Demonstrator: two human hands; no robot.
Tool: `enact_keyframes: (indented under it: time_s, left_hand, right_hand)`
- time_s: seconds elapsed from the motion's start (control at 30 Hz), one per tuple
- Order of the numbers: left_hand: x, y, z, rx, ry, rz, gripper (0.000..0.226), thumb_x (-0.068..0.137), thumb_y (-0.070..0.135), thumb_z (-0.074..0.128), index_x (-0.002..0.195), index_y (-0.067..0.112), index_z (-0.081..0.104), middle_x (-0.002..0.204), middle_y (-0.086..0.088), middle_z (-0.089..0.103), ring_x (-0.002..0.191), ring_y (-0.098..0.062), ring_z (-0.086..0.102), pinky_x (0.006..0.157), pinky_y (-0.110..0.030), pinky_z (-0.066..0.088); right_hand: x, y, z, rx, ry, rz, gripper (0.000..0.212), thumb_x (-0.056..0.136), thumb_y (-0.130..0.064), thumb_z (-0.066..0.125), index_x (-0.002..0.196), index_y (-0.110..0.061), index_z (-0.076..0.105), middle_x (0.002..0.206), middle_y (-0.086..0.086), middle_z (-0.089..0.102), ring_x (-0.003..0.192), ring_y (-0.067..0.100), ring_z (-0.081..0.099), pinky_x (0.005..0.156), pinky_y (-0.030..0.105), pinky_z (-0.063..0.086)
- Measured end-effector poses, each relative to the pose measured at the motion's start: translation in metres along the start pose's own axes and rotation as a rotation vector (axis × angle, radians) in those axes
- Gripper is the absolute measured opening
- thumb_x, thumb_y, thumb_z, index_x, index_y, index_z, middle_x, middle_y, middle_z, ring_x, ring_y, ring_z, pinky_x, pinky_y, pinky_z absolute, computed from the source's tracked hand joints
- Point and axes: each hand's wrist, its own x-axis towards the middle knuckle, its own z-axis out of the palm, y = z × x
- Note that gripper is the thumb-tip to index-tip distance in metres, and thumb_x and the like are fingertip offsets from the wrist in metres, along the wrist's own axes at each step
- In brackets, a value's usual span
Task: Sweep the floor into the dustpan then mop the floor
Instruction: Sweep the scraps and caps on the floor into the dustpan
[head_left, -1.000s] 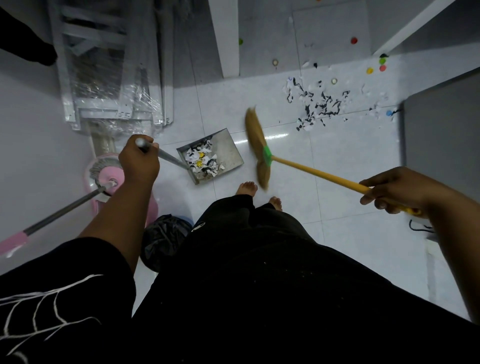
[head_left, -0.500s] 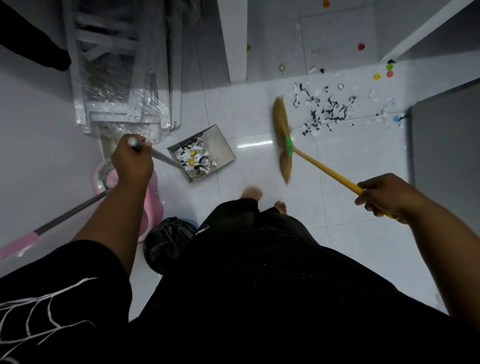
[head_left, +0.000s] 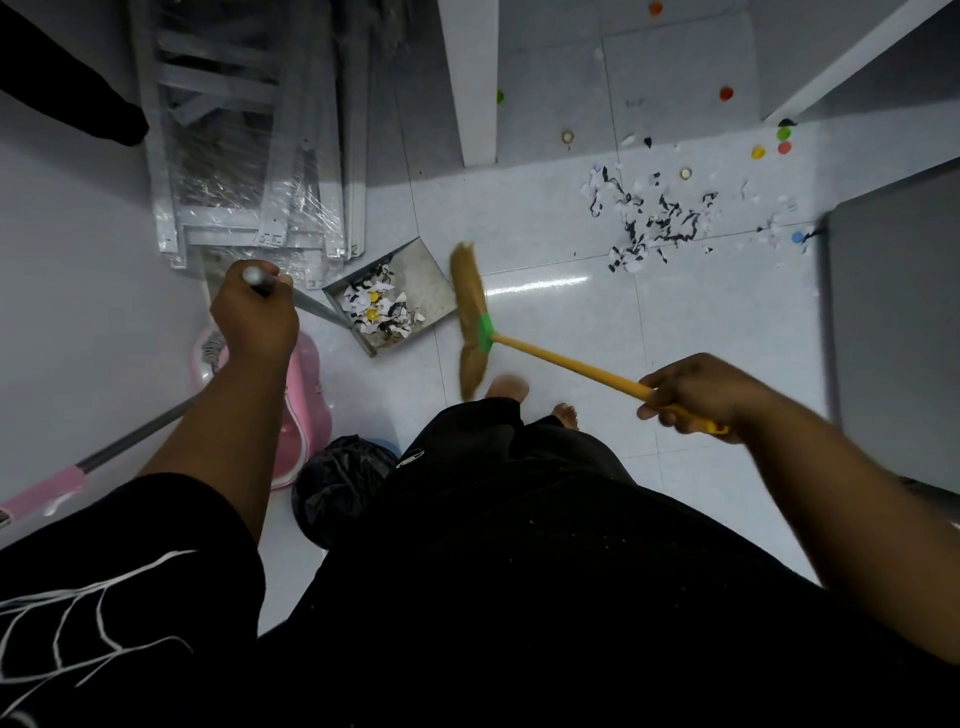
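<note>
The bristles of your broom (head_left: 485, 338) are smeared with blur, as are the fingers of your right hand (head_left: 696, 395) wrapped over its handle. Your left hand (head_left: 254, 319) covers the upper stretch of the dustpan handle (head_left: 318, 312), and that forearm hides most of the pink bucket (head_left: 309, 415). The mop handle (head_left: 98, 465) runs off the left edge.

- White glossy tiled floor (head_left: 571, 332), light streak reflected mid-tile.
- Grey metal dustpan (head_left: 418, 273) sits on it left of centre, holding torn paper bits (head_left: 395, 317) and two yellow caps (head_left: 372, 314).
- Loose heap of black-and-white paper scraps (head_left: 649, 223) on the tiles upper right, well apart from the dustpan.
- Small round caps scattered near the heap: orange (head_left: 726, 93), yellow (head_left: 758, 152), green (head_left: 783, 134), blue (head_left: 798, 237).
- Pink plastic bucket (head_left: 306, 405) at left, black bin bag (head_left: 337, 483) just beside it.
- Plastic-wrapped white frames (head_left: 234, 171) stand upper left.
- Two bare feet (head_left: 511, 387) on the tiles.
</note>
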Motion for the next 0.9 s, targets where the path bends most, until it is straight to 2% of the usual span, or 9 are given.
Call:
enact_keyframes:
  time_s: [0.1,0.2,0.27,0.37,0.5,0.7,0.9]
  left_hand:
    - [-0.001,0.000,-0.002,0.037,0.004,0.023,0.018,0.090,0.015,0.063,0.104,0.005,0.065,0.103,-0.012,0.068,0.100,-0.022,0.063,0.082,-0.016,0.042]
    - [-0.002,0.001,-0.003,0.051,0.003,0.033,0.017,0.090,0.016,0.064,0.104,0.007,0.065,0.105,-0.011,0.068,0.100,-0.020,0.062,0.083,-0.016,0.041]
    - [-0.002,0.000,-0.002,0.035,-0.009,0.041,0.011,0.090,0.016,0.064,0.100,0.013,0.064,0.099,-0.007,0.066,0.094,-0.016,0.060,0.080,-0.014,0.040]
    - [-0.001,-0.003,0.003,0.028,-0.032,0.053,0.010,0.089,0.015,0.064,0.098,0.017,0.063,0.096,-0.003,0.063,0.093,-0.014,0.059,0.082,-0.017,0.042]
    - [0.003,-0.004,0.017,0.042,-0.051,0.035,0.016,0.087,0.020,0.066,0.102,0.013,0.066,0.098,-0.003,0.067,0.092,-0.014,0.060,0.083,-0.019,0.043]
    - [0.003,0.009,0.046,-0.023,-0.159,0.008,0.013,0.087,0.021,0.066,0.100,0.019,0.066,0.095,0.006,0.065,0.094,-0.014,0.062,0.085,-0.023,0.047]
    - [-0.008,0.055,0.090,-0.042,-0.271,0.062,0.006,0.087,0.020,0.064,0.093,0.023,0.064,0.086,0.011,0.063,0.091,-0.014,0.062,0.089,-0.031,0.052]
  right_hand:
    - [0.013,0.004,0.021,-0.206,0.126,-0.032,0.026,0.086,0.004,0.059,0.110,0.001,0.067,0.081,0.019,0.071,0.053,0.020,0.056,0.044,0.023,0.043]
    - [0.020,0.004,0.015,-0.240,0.238,-0.039,0.033,0.088,0.000,0.059,0.120,-0.005,0.065,0.076,0.013,0.068,0.050,0.018,0.056,0.039,0.021,0.039]
    - [0.023,0.001,0.003,-0.288,0.307,-0.061,0.036,0.089,-0.004,0.058,0.125,-0.008,0.063,0.083,0.014,0.069,0.052,0.020,0.058,0.039,0.021,0.041]
    - [0.025,-0.008,-0.015,-0.334,0.411,-0.107,0.041,0.088,-0.005,0.059,0.129,-0.008,0.062,0.091,0.020,0.068,0.059,0.030,0.063,0.051,0.031,0.052]
    - [0.016,-0.010,-0.040,-0.197,0.478,-0.115,0.039,0.084,-0.005,0.063,0.122,-0.012,0.066,0.068,0.013,0.065,0.044,0.023,0.055,0.038,0.023,0.040]
    - [-0.030,0.020,-0.062,0.021,0.523,-0.140,0.047,0.082,-0.003,0.069,0.128,-0.012,0.063,0.074,0.012,0.066,0.053,0.022,0.056,0.045,0.028,0.046]
    - [-0.066,0.095,-0.069,0.078,0.633,-0.072,0.041,0.090,-0.006,0.063,0.130,-0.014,0.061,0.071,0.010,0.064,0.049,0.017,0.053,0.040,0.024,0.045]
